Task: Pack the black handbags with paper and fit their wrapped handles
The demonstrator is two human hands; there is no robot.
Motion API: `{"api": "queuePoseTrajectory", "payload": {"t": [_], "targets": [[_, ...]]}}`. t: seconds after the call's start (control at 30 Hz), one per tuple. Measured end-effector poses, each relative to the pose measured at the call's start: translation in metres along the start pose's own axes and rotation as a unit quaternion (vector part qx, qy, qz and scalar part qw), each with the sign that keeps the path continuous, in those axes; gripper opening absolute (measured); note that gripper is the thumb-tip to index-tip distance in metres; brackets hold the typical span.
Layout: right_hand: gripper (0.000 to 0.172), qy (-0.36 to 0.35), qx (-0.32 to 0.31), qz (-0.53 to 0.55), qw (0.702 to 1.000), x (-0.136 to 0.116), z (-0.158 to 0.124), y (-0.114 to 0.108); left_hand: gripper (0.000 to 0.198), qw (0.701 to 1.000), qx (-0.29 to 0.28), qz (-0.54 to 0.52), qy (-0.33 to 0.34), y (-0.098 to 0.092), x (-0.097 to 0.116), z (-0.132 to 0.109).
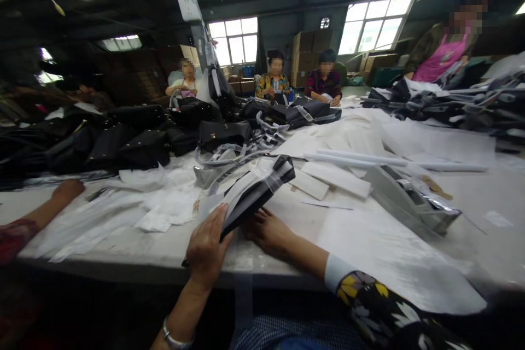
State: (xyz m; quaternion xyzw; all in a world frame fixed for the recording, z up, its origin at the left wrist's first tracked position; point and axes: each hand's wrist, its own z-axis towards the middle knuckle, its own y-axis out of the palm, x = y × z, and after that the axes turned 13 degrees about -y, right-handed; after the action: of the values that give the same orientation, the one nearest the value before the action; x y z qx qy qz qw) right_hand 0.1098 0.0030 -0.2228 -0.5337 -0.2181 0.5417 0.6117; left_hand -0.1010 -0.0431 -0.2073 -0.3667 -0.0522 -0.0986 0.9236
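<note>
A black handbag [256,199] with white paper and clear plastic film over it is tilted above the table's near edge. My left hand [207,246] is closed around its near end, fingers along the paper-covered side and thumb towards the black side. Close by, my right hand [273,235] is low at the table under the bag's right side. Its fingers are bent and partly hidden, so what they hold cannot be made out. Plastic-wrapped handles [221,156] extend behind the bag. White paper sheets [164,205] are to its left and white card pieces [328,175] to its right.
A grey tape dispenser [414,197] stands at right, near white rolled tubes [402,162]. Black bags [123,142] are heaped at back left, more dark straps and bags [447,101] at back right. A neighbour's hand [68,191] rests at left. Several people sit or stand beyond.
</note>
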Motion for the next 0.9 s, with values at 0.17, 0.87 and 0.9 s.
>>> {"api": "queuePoseTrajectory", "payload": {"t": [0.17, 0.87, 0.9], "targets": [[0.056, -0.056, -0.015, 0.013, 0.998, -0.005, -0.013, 0.006, 0.054, 0.999, 0.001, 0.0, 0.037, -0.003, 0.003, 0.007], [0.027, 0.251, 0.023, 0.002, 0.968, 0.059, 0.043, -0.083, 0.036, 0.973, 0.026, -0.079, 0.214, -0.001, 0.01, -0.028], [0.028, 0.272, 0.004, 0.003, 0.962, 0.071, 0.056, -0.078, 0.036, 0.972, 0.027, -0.08, 0.218, -0.001, 0.011, -0.027]]}}
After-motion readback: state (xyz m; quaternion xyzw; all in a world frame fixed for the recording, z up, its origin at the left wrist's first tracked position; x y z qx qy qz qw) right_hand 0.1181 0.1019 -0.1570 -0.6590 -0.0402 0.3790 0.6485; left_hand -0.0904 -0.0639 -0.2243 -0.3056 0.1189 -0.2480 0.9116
